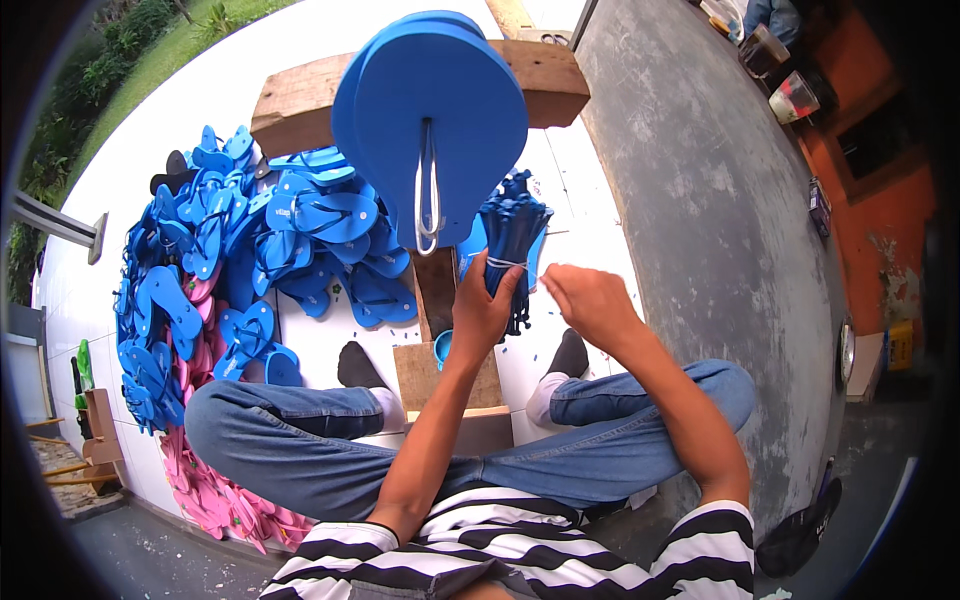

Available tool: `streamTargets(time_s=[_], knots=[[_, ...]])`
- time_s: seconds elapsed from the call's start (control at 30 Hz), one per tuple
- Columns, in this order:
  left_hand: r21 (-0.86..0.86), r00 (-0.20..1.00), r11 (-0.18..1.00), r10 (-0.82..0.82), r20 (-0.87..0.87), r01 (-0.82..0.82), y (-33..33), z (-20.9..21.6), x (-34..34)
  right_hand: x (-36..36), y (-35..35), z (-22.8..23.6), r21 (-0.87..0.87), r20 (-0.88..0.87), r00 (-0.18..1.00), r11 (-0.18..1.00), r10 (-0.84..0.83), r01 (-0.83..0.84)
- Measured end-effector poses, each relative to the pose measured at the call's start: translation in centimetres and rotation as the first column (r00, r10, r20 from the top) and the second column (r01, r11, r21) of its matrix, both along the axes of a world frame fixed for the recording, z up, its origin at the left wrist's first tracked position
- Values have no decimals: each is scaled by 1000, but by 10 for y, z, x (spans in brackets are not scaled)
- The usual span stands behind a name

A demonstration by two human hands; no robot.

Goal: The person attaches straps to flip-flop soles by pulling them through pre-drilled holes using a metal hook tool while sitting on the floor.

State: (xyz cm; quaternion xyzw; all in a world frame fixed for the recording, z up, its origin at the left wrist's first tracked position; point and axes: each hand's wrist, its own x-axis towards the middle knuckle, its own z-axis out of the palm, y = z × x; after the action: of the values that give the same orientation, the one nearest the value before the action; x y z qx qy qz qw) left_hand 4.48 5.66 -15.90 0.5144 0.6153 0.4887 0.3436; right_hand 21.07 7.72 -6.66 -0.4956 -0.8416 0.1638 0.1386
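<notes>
My left hand (484, 305) is wrapped around a bundle of dark blue flip-flop straps (512, 228), held upright with small knobs at its ends. A thin white band (506, 264) runs across the middle of the bundle. It stretches toward my right hand (597, 305), whose fingertips are pinched together on its end just right of the straps. Beyond the bundle, a blue flip-flop sole (385, 120) lies on top of a wooden stand. A looped white wire or cord (428, 200) extends from a slot in that sole.
Blue flip-flops (320, 215) are heaped on the white tiles at left, with pink ones (225, 480) nearer me. A wooden beam (548, 82) crosses under the sole. A wooden block (450, 378) and a small blue ring-shaped thing (442, 348) sit between my feet. Grey concrete (690, 250) lies at right.
</notes>
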Motion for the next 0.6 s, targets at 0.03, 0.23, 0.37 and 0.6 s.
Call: streamTargets(time_s=[0.03,0.23,0.37,0.6], knots=[[-86,995,996,-25,95,34,1,-2,-4,-2,-1,-1,-198,-75,996,979,38,-52],[12,923,974,-220,315,228,15,-18,-10,-15,7,-2,-486,-392,918,861,-65,-147],[32,871,985,-166,461,171,29,-23,-8,-28,10,-2,-697,-672,611,638,-419,-328],[-9,936,992,-116,332,127,35,-60,-2,-49,-17,-13,-725,-650,516,659,-558,-201]])
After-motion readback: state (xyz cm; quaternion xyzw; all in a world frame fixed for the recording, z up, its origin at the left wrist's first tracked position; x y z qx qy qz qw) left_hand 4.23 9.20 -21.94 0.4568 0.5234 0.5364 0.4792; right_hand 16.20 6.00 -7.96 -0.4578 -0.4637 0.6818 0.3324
